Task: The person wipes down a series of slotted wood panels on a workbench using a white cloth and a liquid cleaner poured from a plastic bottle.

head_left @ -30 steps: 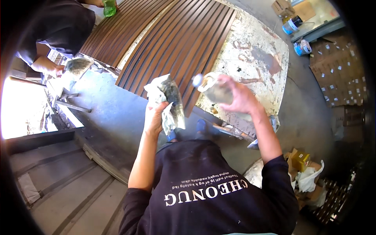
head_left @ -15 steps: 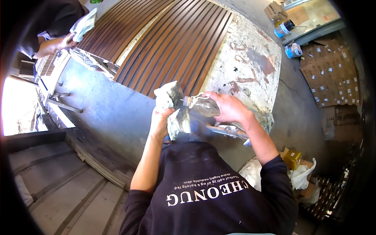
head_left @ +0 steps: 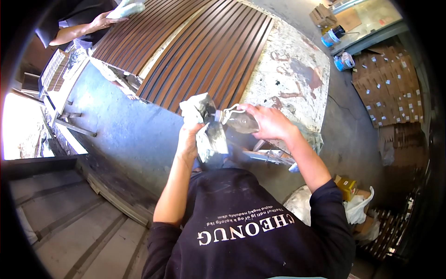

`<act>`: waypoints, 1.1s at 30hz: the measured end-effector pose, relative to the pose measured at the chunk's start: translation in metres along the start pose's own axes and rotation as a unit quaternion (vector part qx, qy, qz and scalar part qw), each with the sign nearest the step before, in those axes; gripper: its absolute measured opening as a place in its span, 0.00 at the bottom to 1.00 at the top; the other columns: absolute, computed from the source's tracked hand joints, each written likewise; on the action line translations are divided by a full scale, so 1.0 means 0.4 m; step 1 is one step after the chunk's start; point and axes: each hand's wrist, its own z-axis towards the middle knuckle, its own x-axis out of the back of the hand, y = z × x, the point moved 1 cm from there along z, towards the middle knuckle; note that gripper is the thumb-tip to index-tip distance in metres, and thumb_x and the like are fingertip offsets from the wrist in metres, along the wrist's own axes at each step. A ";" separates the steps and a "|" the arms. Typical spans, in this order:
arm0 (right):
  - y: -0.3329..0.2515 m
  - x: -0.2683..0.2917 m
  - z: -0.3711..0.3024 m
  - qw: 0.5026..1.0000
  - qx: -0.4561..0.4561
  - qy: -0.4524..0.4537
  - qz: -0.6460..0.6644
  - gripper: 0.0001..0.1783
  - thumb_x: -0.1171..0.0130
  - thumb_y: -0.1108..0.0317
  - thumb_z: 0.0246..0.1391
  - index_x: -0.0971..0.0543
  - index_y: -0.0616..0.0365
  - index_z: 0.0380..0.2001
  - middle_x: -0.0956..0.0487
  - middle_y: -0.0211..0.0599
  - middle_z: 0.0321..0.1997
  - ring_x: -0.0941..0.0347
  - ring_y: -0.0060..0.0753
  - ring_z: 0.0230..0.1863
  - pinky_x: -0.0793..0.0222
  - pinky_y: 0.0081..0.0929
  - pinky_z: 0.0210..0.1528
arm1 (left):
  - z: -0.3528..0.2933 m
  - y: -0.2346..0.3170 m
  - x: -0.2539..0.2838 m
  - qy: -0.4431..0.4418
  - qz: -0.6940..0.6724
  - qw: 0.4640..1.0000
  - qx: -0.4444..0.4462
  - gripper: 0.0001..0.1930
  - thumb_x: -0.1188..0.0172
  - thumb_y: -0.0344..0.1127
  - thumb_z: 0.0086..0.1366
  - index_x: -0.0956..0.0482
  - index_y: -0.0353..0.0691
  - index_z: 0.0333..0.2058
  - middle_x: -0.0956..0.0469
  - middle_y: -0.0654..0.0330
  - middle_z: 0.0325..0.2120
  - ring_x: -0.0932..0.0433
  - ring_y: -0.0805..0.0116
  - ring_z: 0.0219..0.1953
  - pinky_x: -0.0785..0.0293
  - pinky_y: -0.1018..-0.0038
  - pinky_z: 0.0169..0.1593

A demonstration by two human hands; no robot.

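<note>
My left hand (head_left: 189, 137) grips a crumpled pale cloth (head_left: 213, 138) with grey stains. In my right hand (head_left: 271, 122) lies a clear plastic bottle (head_left: 242, 122), tipped sideways with its neck against the cloth. A pale cord loops around the bottle's neck. Whether liquid is coming out cannot be made out. Just beyond my hands, a brown slatted wood panel (head_left: 209, 51) rests on a paint-stained white table (head_left: 297, 74). Beside it on the left lies a second slatted panel (head_left: 144, 39).
At the far left, a co-worker's hand (head_left: 103, 21) holds a pale cloth (head_left: 126, 10) over the second panel. Paint buckets (head_left: 344, 61) and flattened cardboard (head_left: 390, 86) stand at right. A yellow box (head_left: 346, 187) and a white plastic bag (head_left: 357, 209) lie by my right elbow.
The co-worker's hand and cloth have moved right and away, farther over the panel. My hands keep the bottle against the cloth, with only a slight shift.
</note>
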 end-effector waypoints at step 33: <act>0.089 -0.317 0.177 0.752 0.024 0.580 0.312 0.33 0.40 0.68 0.48 0.40 0.62 0.57 0.38 0.53 0.60 0.41 0.52 0.61 0.47 0.46 0.63 | 0.058 -0.073 0.055 -0.001 0.902 0.359 -0.242 0.20 0.44 0.21 0.45 0.26 0.39 0.41 0.31 0.48 0.33 0.32 0.50 0.38 0.34 0.59 0.43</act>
